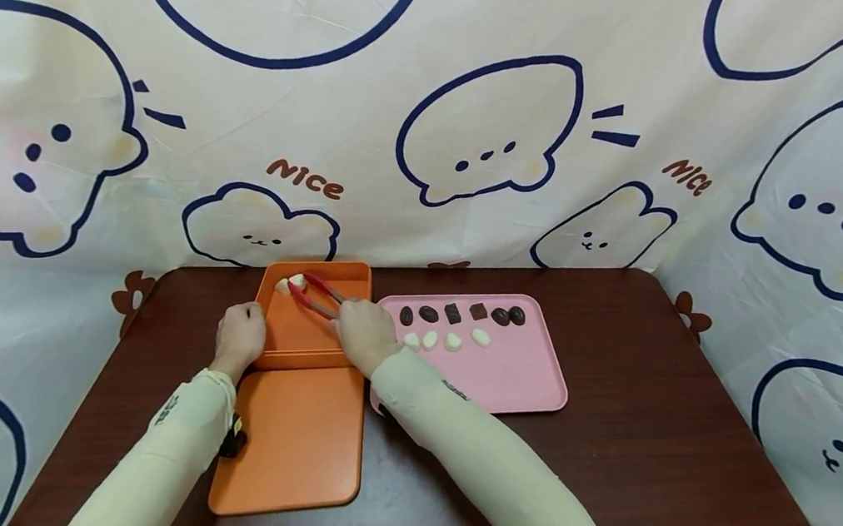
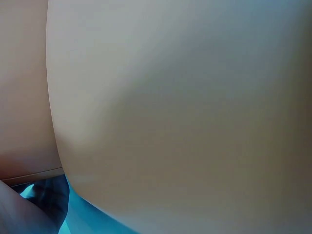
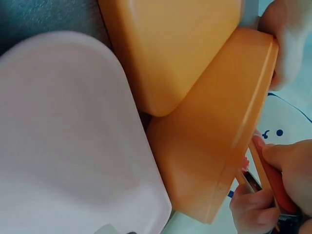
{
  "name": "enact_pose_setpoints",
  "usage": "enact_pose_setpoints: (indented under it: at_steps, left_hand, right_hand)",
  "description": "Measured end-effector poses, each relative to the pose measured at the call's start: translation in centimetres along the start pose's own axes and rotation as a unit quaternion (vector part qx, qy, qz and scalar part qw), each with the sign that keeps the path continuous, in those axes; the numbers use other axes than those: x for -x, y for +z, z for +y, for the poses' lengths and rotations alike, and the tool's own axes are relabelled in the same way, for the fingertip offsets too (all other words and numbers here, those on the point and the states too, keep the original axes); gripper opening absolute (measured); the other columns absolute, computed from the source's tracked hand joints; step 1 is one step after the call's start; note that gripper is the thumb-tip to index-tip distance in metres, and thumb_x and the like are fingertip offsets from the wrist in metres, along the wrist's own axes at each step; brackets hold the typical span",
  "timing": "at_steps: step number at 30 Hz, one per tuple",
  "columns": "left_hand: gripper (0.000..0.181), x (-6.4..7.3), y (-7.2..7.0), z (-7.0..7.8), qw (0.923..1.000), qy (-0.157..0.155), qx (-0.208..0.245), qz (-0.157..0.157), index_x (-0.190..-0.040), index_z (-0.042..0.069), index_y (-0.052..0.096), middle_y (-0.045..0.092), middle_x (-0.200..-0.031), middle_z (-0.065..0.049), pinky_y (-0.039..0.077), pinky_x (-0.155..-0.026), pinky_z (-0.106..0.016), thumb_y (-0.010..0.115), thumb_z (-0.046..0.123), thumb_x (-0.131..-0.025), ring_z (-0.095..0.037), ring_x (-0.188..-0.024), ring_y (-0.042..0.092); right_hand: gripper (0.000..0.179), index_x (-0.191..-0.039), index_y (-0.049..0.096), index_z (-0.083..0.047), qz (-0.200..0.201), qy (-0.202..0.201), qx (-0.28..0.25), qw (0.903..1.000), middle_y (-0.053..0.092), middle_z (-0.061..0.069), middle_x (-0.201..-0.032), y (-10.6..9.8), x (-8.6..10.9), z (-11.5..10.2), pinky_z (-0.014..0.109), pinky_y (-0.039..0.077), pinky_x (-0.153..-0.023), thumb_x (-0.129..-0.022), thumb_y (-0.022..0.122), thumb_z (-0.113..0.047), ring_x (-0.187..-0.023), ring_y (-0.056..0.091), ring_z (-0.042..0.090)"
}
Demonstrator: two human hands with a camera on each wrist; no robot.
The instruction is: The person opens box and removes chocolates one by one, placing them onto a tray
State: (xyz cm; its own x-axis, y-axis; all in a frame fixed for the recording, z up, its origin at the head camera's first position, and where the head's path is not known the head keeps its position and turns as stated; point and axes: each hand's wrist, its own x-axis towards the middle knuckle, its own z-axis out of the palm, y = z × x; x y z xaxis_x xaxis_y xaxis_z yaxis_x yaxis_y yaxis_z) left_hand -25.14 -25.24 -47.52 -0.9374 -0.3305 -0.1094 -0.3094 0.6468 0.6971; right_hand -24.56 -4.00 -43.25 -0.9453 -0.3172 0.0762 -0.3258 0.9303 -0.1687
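In the head view my right hand [image 1: 366, 335] grips red-tipped tongs [image 1: 312, 306] over the open orange box [image 1: 303, 329]. The tong tips are spread around a white candy [image 1: 298, 281] near the box's far left corner; whether they squeeze it I cannot tell. Another white candy [image 1: 282, 286] lies just left of it. My left hand [image 1: 240, 336] holds the box's left wall with curled fingers. The right wrist view shows the tongs' red handle [image 3: 274, 183] in the right hand and the outer wall of the box [image 3: 209, 126].
Right of the box lies a pink tray [image 1: 509, 379] with a row of dark chocolates [image 1: 452, 312] and several white candies [image 1: 453, 343]. The orange lid [image 1: 300, 445] lies in front of the box, under the left wrist. A patterned cloth [image 1: 468, 242] hangs behind the brown table [image 1: 626, 415].
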Motion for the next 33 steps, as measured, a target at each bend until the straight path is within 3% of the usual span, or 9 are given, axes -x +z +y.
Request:
enact_pose_setpoints:
  at_steps: [8, 18, 23, 33]
  left_hand:
    - [0.047, 0.0, -0.1, 0.3, 1.0000, 0.001, 0.000, -0.001, -0.078, 0.007, 0.047, 0.051, -0.093, -0.018, 0.037, -0.073, -0.037, 0.020, 0.033, -0.108, -0.031, -0.087, 0.050]
    - [0.041, -0.1, -0.2, 0.0, 1.0000, 0.002, -0.004, -0.007, -0.073, 0.013, 0.034, 0.030, -0.076, -0.008, 0.031, -0.069, -0.037, 0.020, 0.031, -0.107, -0.028, -0.075, 0.040]
    - [0.042, 0.0, -0.2, 0.0, 1.0000, -0.004, -0.002, -0.007, -0.073, 0.013, 0.035, 0.029, -0.075, -0.008, 0.031, -0.068, -0.037, 0.020, 0.032, -0.108, -0.028, -0.073, 0.039]
    - [0.044, 0.0, 0.0, -0.1, 1.0000, -0.003, -0.003, -0.008, -0.073, 0.012, 0.037, 0.031, -0.075, -0.008, 0.032, -0.068, -0.036, 0.018, 0.033, -0.107, -0.028, -0.074, 0.041]
  right_hand:
    - [0.030, -0.093, 0.068, -0.011, 0.000, -0.010, -0.024, 0.9997, 0.070, 0.002, -0.081, -0.6, 1.1, 1.3, 0.033, 0.055, -0.063, -0.101, 0.060, -0.038, -0.069, 0.065, 0.017]
    - [0.032, -0.093, 0.066, -0.010, 0.023, -0.030, -0.017, 0.9991, 0.067, 0.002, -0.075, -0.9, 2.9, 2.5, 0.034, 0.055, -0.057, -0.101, 0.061, -0.040, -0.067, 0.067, 0.018]
    - [0.033, -0.102, 0.066, -0.008, 0.028, -0.040, -0.020, 0.9986, 0.067, 0.002, -0.079, -1.0, 3.7, 2.8, 0.031, 0.055, -0.058, -0.100, 0.061, -0.040, -0.068, 0.066, 0.015]
    - [0.030, -0.101, 0.065, -0.010, 0.032, -0.052, -0.036, 0.9975, 0.067, 0.003, -0.081, -1.9, 5.6, 3.8, 0.030, 0.054, -0.056, -0.100, 0.062, -0.040, -0.065, 0.063, 0.013]
